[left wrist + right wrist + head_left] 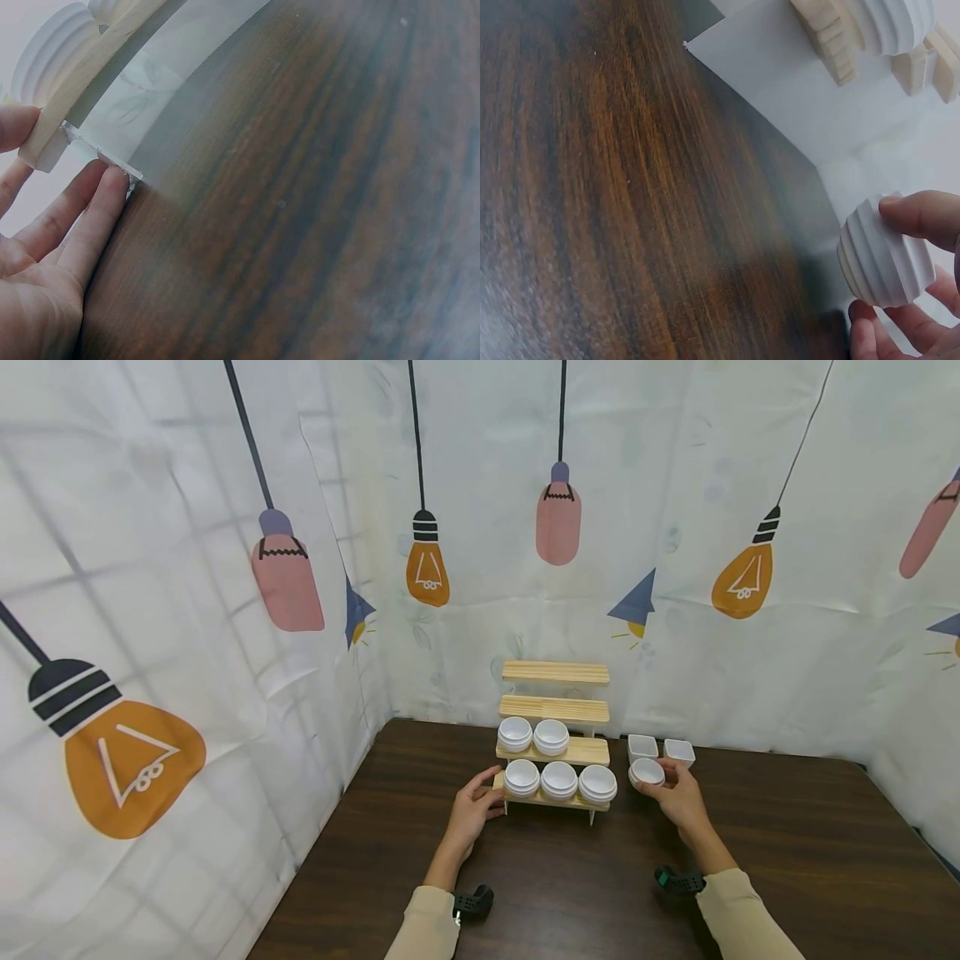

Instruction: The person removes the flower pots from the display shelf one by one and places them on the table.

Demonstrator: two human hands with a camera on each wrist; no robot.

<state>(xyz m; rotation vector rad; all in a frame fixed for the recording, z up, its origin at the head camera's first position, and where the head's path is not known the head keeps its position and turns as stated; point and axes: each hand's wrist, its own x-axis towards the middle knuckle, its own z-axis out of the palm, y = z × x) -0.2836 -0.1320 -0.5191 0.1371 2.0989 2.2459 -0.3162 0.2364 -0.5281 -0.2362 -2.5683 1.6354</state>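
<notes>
A tiered wooden display stand (555,672) with clear supports stands at the back of the table. Three round white ribbed bowls (558,779) sit on its lowest step, and two more white bowls (551,737) on the step above. My left hand (467,814) grips the left end of the lowest step, thumb at the wood (52,139) and fingertips against the clear leg (112,161). To the right of the stand, my right hand (681,795) holds another round ribbed bowl (885,251) between thumb and fingers, seemingly lifted and tilted in the right wrist view.
Two square white cups (642,747) (679,752) stand behind the right hand, near the table's back edge. The stand's upper two steps carry nothing. A white curtain (465,643) printed with lamps hangs behind and left of the dark wooden table (570,893).
</notes>
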